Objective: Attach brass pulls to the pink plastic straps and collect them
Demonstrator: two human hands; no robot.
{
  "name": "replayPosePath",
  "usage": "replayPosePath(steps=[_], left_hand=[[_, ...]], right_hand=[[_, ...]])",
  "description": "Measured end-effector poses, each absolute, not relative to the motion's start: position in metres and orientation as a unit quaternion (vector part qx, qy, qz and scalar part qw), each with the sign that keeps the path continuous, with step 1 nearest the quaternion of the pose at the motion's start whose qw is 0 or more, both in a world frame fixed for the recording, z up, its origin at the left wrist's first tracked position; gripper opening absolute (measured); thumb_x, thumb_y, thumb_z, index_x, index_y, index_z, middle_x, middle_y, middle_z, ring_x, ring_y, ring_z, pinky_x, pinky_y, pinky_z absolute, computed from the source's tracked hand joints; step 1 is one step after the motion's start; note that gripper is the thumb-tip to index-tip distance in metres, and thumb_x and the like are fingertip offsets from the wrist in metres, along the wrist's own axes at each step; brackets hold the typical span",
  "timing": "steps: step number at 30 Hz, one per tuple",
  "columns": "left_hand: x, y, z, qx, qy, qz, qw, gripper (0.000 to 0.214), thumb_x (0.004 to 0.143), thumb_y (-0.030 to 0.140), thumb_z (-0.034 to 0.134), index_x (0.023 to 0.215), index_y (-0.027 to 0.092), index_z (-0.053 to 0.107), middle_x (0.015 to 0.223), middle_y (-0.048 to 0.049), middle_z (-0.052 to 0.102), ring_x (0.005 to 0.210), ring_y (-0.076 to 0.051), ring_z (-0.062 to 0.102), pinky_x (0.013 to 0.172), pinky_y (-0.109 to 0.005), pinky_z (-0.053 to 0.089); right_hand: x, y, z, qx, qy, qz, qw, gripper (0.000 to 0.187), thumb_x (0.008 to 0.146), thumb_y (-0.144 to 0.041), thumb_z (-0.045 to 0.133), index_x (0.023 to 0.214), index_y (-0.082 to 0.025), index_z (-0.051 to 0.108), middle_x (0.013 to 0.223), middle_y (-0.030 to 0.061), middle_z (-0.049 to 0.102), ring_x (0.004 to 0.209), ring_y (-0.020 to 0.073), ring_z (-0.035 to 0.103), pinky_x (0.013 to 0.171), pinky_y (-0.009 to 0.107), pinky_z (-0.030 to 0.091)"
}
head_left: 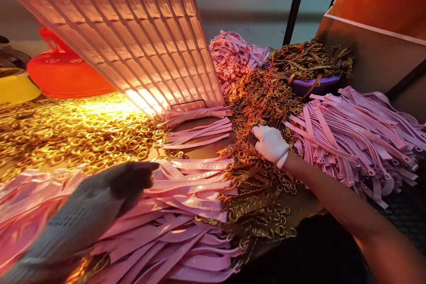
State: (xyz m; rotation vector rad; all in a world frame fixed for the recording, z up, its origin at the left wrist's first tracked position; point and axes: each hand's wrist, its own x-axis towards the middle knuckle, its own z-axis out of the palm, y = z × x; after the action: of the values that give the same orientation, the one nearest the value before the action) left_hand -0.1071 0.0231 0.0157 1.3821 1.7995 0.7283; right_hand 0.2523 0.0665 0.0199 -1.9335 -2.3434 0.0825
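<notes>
My left hand (131, 186), in a grey glove with dark coated fingers, hovers above a wide layer of pink straps (196, 204). Its fingers are curled together, and anything between them is hidden. My right hand (270, 143), gloved in white, is over a heap of gold chain pieces with rings (266, 97). Those fingers are closed and point down into the chains; I cannot make out what they grip. Shorter gold chains (262, 204) lie by the right ends of the pink straps. A few separate pink straps (199, 135) lie between my hands, farther back.
Gold rings (83, 137) cover the table's left side under bright light. A slanted ribbed panel (159, 40) rises behind. Pink strap piles stand at right (356, 137) and back (233, 57). A purple basin (316, 83) holds gold chains. A red lid-like object (66, 73) sits at left.
</notes>
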Motion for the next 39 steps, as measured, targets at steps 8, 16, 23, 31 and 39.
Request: replayPosePath(steps=[8,16,23,31,39], left_hand=[[-0.023,0.034,0.027,0.197,0.454,0.358,0.792,0.035,0.097,0.028,0.05,0.098,0.002,0.074,0.075,-0.0154,0.07,0.035,-0.007,0.043,0.028,-0.017,0.031],[-0.019,0.021,0.012,0.308,0.435,0.371,0.761,0.029,0.085,0.013,0.069,0.114,0.008,0.071,0.083,-0.0091,0.072,0.041,-0.003,0.044,0.033,-0.011,0.03],[-0.013,0.015,0.017,0.334,0.389,0.335,0.791,0.045,0.082,0.023,0.077,0.124,0.01,0.066,0.088,-0.0113,0.073,0.043,-0.001,0.041,0.038,-0.01,0.028],[-0.011,0.013,0.007,0.394,0.39,0.355,0.753,0.027,0.082,0.039,0.077,0.089,0.014,0.068,0.069,-0.0014,0.061,0.044,-0.004,0.042,0.039,-0.013,0.029],[0.0,0.009,0.011,0.52,0.42,0.302,0.68,0.049,0.088,0.06,0.057,0.07,0.015,0.058,0.053,0.0003,0.049,0.042,-0.007,0.036,0.04,-0.018,0.024]], right_hand=[[0.267,0.126,-0.019,-0.676,-0.732,0.071,0.041,0.028,0.098,-0.039,0.063,0.107,-0.013,0.066,0.107,0.0115,0.066,0.09,0.0215,0.064,0.082,0.036,0.052],[0.265,0.105,-0.009,-0.607,-0.764,0.131,0.175,0.024,0.102,-0.034,0.05,0.108,-0.015,0.064,0.1,0.0084,0.069,0.092,0.0197,0.065,0.083,0.031,0.053],[0.214,0.039,0.015,-0.335,-0.847,0.23,0.343,0.029,0.095,-0.02,0.051,0.122,-0.016,0.062,0.106,0.0086,0.071,0.09,0.018,0.065,0.086,0.03,0.054],[0.198,0.004,0.043,-0.342,-0.819,0.296,0.353,0.037,0.093,-0.026,0.065,0.129,-0.019,0.059,0.114,0.01,0.07,0.104,0.0221,0.065,0.095,0.035,0.052],[0.182,0.011,0.035,-0.348,-0.787,0.357,0.362,0.026,0.087,-0.022,0.066,0.112,-0.019,0.064,0.097,0.0029,0.07,0.086,0.0178,0.063,0.084,0.03,0.052]])
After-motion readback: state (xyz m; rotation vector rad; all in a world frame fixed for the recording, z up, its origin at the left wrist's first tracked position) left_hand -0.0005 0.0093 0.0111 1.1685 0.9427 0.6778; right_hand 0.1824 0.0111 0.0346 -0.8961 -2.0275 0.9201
